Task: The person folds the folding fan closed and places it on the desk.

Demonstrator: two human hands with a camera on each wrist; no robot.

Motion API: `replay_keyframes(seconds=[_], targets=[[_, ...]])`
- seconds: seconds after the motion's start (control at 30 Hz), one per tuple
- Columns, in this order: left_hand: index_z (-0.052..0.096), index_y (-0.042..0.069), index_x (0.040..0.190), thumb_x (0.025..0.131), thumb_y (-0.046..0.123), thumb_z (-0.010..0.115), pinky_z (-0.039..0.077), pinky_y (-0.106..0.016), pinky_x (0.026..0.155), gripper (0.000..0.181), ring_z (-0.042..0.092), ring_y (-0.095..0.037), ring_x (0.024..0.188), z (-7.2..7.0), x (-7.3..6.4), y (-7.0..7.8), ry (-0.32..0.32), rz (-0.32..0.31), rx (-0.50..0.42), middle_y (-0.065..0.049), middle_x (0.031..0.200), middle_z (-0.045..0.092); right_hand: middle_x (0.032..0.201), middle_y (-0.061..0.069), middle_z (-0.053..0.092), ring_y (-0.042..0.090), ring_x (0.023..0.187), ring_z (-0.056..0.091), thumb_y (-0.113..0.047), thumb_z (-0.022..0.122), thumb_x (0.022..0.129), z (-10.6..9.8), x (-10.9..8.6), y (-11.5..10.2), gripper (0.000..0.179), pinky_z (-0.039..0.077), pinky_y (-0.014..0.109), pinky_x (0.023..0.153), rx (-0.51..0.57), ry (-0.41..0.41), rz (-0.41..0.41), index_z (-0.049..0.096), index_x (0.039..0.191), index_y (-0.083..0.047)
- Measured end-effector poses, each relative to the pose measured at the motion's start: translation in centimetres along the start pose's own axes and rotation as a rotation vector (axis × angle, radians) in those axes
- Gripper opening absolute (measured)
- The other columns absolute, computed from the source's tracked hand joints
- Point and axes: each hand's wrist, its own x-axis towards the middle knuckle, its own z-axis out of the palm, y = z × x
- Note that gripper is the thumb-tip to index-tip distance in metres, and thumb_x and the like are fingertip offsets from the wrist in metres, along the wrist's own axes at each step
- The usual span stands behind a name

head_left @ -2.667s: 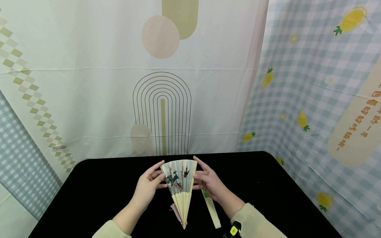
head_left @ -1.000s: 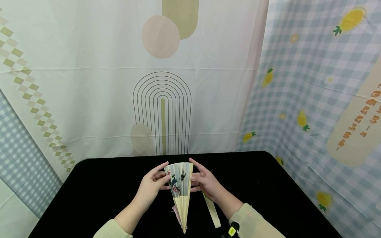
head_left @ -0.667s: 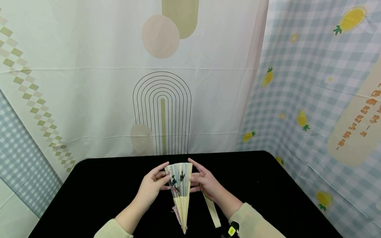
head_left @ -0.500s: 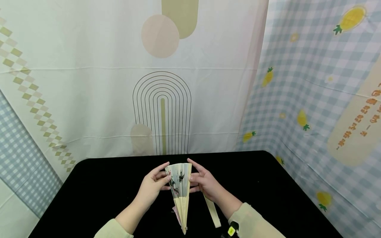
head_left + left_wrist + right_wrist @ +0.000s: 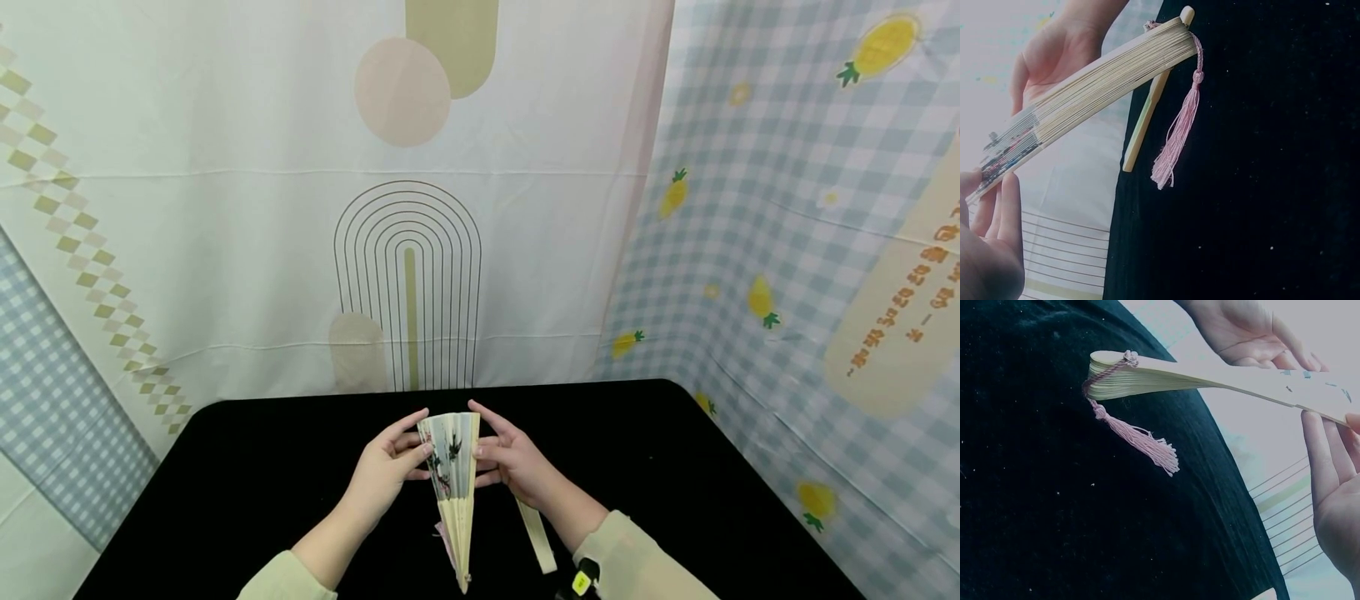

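A folding fan [image 5: 454, 467] with pale wooden ribs and a flower-and-bird print is spread part way, its rib end pointing towards the person. My left hand [image 5: 378, 475] pinches the left edge near the top, thumb in front and fingers behind. On the opposite edge my right hand [image 5: 521, 465] pinches in the same manner. In the left wrist view the ribs are seen stacked edge-on, and a pink tassel [image 5: 1179, 137] hangs from the pivot end. The right wrist view shows the fan's pivot end [image 5: 1110, 378] raised above the cloth.
A second fan [image 5: 537, 535], folded, lies on the black-covered table [image 5: 300, 450], partly hidden by the right hand and wrist. A white printed curtain [image 5: 247, 275] stands behind the table, with a blue checked curtain [image 5: 750, 200] at the right.
The two hands have come closer together, and the fan between them has narrowed. Less of its print shows. The right hand has moved left, covering the top of the second fan.
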Motion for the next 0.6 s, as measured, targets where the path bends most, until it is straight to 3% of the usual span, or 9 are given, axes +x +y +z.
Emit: replay_keyframes(seconds=[0.6], targets=[[0.053,0.012,0.144,0.092,0.002,0.068,0.061,-0.037,0.070,0.054,0.068,-0.025,0.093,0.48,0.03,-0.02,-0.012,0.003,0.015,-0.018,0.111,0.069,0.114,0.008,0.071,0.018,0.087,0.072,-0.001,0.057,0.096,0.50,-0.13,-0.03,0.076,0.061,0.033,0.068,0.011,-0.029,-0.005,0.021,0.160,-0.019]])
